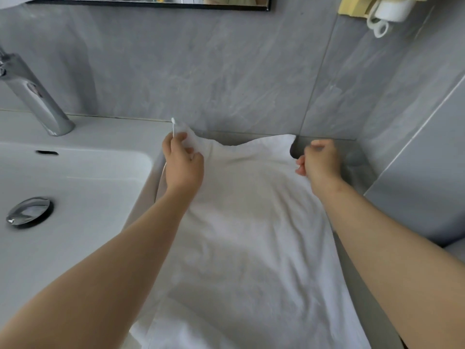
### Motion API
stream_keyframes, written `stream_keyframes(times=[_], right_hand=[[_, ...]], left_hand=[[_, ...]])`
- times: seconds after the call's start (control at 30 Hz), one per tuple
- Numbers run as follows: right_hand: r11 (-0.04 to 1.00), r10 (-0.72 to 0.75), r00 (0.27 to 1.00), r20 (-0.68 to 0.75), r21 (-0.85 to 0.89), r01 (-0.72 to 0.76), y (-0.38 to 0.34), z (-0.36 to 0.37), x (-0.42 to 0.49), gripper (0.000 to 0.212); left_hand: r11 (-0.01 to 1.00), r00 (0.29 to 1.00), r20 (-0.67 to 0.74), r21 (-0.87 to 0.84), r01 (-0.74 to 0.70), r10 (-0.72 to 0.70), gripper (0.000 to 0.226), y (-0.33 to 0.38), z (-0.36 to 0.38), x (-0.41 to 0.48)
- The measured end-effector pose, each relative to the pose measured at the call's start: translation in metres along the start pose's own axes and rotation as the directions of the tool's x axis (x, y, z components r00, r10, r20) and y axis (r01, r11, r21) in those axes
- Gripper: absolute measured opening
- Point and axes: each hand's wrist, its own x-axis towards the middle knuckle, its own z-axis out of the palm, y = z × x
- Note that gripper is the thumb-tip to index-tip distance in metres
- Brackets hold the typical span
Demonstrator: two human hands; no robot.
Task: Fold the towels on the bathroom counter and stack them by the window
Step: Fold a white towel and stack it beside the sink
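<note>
A white towel (246,235) lies spread lengthwise on the grey counter (352,157), reaching from the near edge to the back wall. My left hand (182,162) pinches the towel's far left corner and holds it lifted a little, with a small tag sticking up. My right hand (320,159) hovers at the towel's far right edge with its fingers curled; the far right corner lies flat just beside it, and I cannot tell whether the fingers hold any cloth.
A white basin (75,177) with a chrome drain plug (29,211) lies to the left, and a chrome tap (32,94) stands behind it. Grey tiled walls close the back and right. A white cup and yellow cloth (382,8) hang at the upper right.
</note>
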Motion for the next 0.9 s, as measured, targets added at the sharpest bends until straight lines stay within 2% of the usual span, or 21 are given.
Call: stream_keyframes(times=[0.07,0.13,0.2,0.3,0.33,0.4,0.5,0.57,0.6,0.63,0.7,0.77,0.8,0.83,0.9], right_hand=[[0.989,0.148,0.983,0.11,0.001,-0.149,0.006,0.002,-0.004,0.053],[0.976,0.215,0.959,0.186,-0.02,-0.215,0.009,0.006,-0.004,0.065],[0.968,0.248,0.939,0.239,-0.103,-0.229,0.008,0.013,-0.004,0.058],[0.967,0.223,0.941,0.256,-0.183,-0.179,0.011,0.026,-0.003,0.026],[0.978,0.166,0.963,0.21,-0.157,-0.135,0.012,0.027,-0.002,0.015],[0.999,-0.006,0.999,0.036,-0.036,0.007,0.012,0.025,0.003,0.023],[0.964,-0.193,0.942,-0.274,0.128,0.235,0.001,0.011,0.004,0.025],[0.948,-0.222,0.897,-0.383,0.132,0.291,-0.005,0.002,0.006,0.02],[0.948,-0.218,0.894,-0.392,0.134,0.29,-0.007,-0.001,0.006,0.013],[0.954,-0.204,0.907,-0.368,0.131,0.268,-0.007,-0.004,0.009,0.006],[0.984,-0.163,0.953,-0.257,0.022,0.174,-0.004,-0.006,0.012,0.032],[0.984,-0.12,0.99,-0.079,-0.14,0.108,0.005,-0.007,0.008,0.062],[0.974,-0.114,0.993,-0.003,-0.196,0.111,0.01,-0.007,0.002,0.07],[0.96,-0.125,0.991,0.047,-0.245,0.133,0.015,-0.007,-0.004,0.072],[0.914,-0.176,0.98,0.094,-0.355,0.198,0.023,-0.007,-0.022,0.068]], left_hand=[[1.0,1.0,0.016,-0.008,-0.016,0.016,0.046,0.001,0.002,-0.003],[0.999,0.999,0.028,-0.027,-0.021,0.022,0.048,0.0,0.002,-0.004],[0.999,0.999,0.032,-0.037,-0.004,0.005,0.049,-0.002,0.002,-0.004],[0.998,1.0,0.029,-0.064,0.002,0.0,0.05,-0.003,0.004,-0.002],[0.997,1.0,0.023,-0.075,-0.003,0.004,0.051,-0.003,0.004,-0.002],[0.996,1.0,-0.01,-0.09,-0.021,0.02,0.051,-0.002,0.004,-0.001],[0.995,0.995,-0.078,-0.08,-0.065,0.059,0.048,0.004,0.003,-0.002],[0.993,0.992,-0.093,-0.07,-0.093,0.087,0.048,0.009,0.004,0.0],[0.993,0.991,-0.09,-0.055,-0.108,0.103,0.05,0.011,0.006,0.002],[0.993,0.991,-0.075,-0.026,-0.116,0.113,0.053,0.011,0.008,0.005],[0.994,0.997,0.021,0.074,-0.08,0.079,0.061,0.007,0.013,0.014],[0.975,0.984,0.171,0.222,0.011,-0.05,0.07,-0.001,0.017,0.018],[0.955,0.968,0.227,0.296,0.032,-0.103,0.073,-0.005,0.019,0.016],[0.937,0.955,0.268,0.349,0.027,-0.127,0.074,-0.009,0.02,0.013],[0.918,0.941,0.328,0.392,-0.06,-0.078,0.071,-0.015,0.021,0.0]])
